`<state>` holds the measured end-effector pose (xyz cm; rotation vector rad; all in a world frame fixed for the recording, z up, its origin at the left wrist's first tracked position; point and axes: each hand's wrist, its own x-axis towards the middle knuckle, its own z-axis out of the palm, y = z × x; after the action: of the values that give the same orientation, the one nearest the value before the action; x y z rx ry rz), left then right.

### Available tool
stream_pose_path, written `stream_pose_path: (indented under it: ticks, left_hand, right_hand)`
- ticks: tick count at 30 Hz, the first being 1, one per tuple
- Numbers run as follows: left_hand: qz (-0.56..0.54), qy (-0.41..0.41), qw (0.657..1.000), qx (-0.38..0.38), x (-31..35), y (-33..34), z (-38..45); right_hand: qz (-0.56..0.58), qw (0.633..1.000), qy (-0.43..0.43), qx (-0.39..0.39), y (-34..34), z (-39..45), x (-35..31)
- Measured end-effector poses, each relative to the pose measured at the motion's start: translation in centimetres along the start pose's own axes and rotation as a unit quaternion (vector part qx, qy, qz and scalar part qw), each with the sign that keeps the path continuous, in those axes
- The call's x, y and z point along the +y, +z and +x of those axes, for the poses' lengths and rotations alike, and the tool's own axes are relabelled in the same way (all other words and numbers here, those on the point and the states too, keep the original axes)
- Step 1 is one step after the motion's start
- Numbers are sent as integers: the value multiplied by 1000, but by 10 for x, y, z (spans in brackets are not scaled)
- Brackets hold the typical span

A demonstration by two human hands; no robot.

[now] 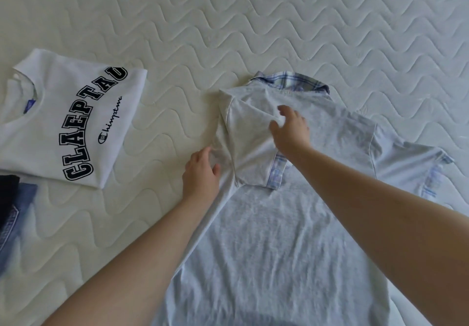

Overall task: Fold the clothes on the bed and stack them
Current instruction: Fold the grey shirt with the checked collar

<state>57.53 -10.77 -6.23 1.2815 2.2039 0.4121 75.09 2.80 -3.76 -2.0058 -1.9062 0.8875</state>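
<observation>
A light grey polo shirt [279, 237] with a blue plaid collar lies back-up on the white quilted mattress [253, 21]. Its left sleeve is folded in over the back, while the right sleeve still lies spread out. My right hand [289, 129] lies on the folded sleeve, its fingers bent loosely onto the cloth. At the shirt's left folded edge my left hand [200, 173] touches the fabric with relaxed fingers. A folded white T-shirt [63, 122] with black block letters lies to the left.
At the left edge of the view lie folded dark and blue denim garments [12, 211]. The bare mattress stretches beyond the shirts toward the far side and to the right.
</observation>
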Motion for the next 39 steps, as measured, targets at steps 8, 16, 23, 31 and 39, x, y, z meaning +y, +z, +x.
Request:
stream_pose_path:
  ticks: [8, 16, 23, 31, 39]
  left_hand:
    - [-81, -53, 995, -12, -19, -5, 50]
    - [-55, 0, 995, -85, -26, -4, 76]
    - [-65, -22, 997, -15, -23, 1, 64]
    - [-87, 7, 995, 36, -45, -12, 18]
    - [-23, 20, 999, -32, -107, -16, -105]
  right_hand:
    - [-82, 986, -89, -113, 52, 48, -78]
    - [-145, 978, -23, -150, 67, 94, -91]
    - [140, 985, -18, -100, 58, 114, -84]
    - [86, 993, -84, -4, 49, 52, -70]
    - [38, 979, 55, -192, 88, -125, -29]
